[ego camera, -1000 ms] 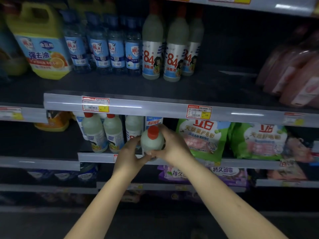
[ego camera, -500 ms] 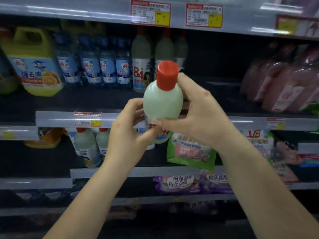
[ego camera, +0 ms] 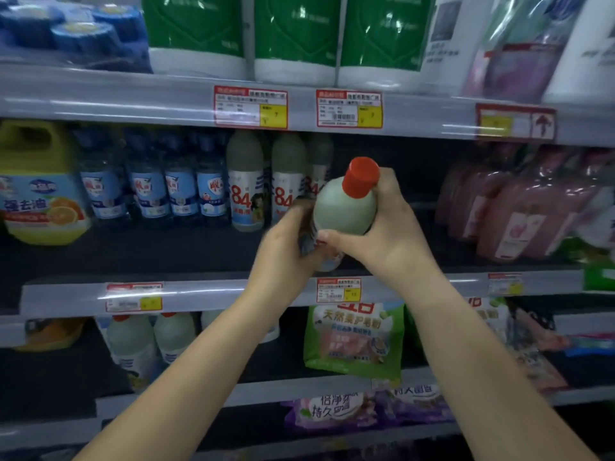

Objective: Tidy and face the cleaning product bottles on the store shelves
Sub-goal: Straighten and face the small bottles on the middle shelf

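Note:
A pale green disinfectant bottle (ego camera: 346,207) with a red cap is held in the air in front of the middle shelf (ego camera: 206,294). My right hand (ego camera: 382,241) wraps its shoulder and side; my left hand (ego camera: 283,251) grips its lower body, blurred. The bottle tilts with its cap up and to the right. Just behind it on the middle shelf stand matching "84" bottles (ego camera: 246,188). More of the same bottles (ego camera: 133,347) stand on the shelf below, at the left.
Blue-labelled bottles (ego camera: 149,191) and a yellow jug (ego camera: 40,191) fill the middle shelf's left. Pink refill pouches (ego camera: 519,207) lean at its right. Green pouches (ego camera: 356,341) sit on the lower shelf, green and white packs (ego camera: 293,31) on the top shelf.
Both hands have carried the bottle up from the lower shelf to the level of the middle shelf, toward the "84" bottles. The view has tilted upward, showing the top shelf.

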Demonstrator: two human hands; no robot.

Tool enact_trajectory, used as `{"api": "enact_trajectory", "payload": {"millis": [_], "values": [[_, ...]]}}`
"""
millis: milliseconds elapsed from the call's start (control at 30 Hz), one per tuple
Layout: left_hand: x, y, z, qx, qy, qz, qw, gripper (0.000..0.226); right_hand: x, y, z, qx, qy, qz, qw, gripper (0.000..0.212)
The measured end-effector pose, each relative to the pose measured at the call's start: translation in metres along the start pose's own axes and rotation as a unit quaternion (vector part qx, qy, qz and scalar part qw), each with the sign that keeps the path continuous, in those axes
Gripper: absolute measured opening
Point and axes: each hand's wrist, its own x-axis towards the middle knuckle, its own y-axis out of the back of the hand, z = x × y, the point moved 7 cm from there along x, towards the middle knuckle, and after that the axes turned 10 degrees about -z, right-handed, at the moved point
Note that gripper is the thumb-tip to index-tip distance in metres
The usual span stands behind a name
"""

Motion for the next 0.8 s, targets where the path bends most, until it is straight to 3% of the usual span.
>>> {"api": "enact_trajectory", "payload": {"millis": [167,333,567,800], "values": [[0.027,-0.014,-0.021,-0.012,0.029,-0.01,0.999,0.042,0.019,0.006,0.02,0.035,-0.003,0.013,0.999,0.052],[0.046,-0.021,-0.031,-0.051,0.006,-0.013,0.999,0.036,0.045,0.005,0.038,0.038,0.002,0.024,0.999,0.05],[0.071,-0.022,-0.045,-0.056,0.036,0.001,0.998,0.03,0.064,-0.011,0.071,0.104,-0.001,0.034,0.994,0.065],[0.071,-0.034,-0.06,-0.016,0.045,-0.039,0.998,0.07,0.057,-0.027,0.102,0.101,-0.023,0.022,0.994,0.058]]}}
